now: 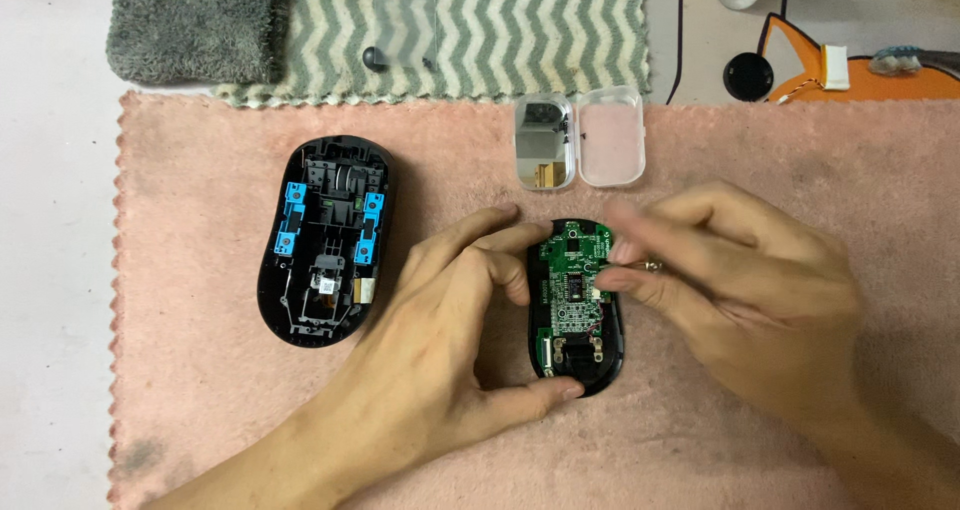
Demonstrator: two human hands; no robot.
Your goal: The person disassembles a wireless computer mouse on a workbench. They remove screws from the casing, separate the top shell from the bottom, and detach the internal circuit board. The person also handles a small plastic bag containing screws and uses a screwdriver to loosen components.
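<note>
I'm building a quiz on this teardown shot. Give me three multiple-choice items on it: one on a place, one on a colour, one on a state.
1. Where does the detached mouse top shell lie?
A. left of the hands
B. on the striped towel
C. in the clear case

2. What colour is the circuit board?
A. blue
B. green
C. red

3. The small clear case is:
A. open
B. shut
C. upside down

Key: 1 A, it rests on the pink mat beside the left hand; 2 B, green shows under the right hand; 3 A, both halves lie spread apart.
</note>
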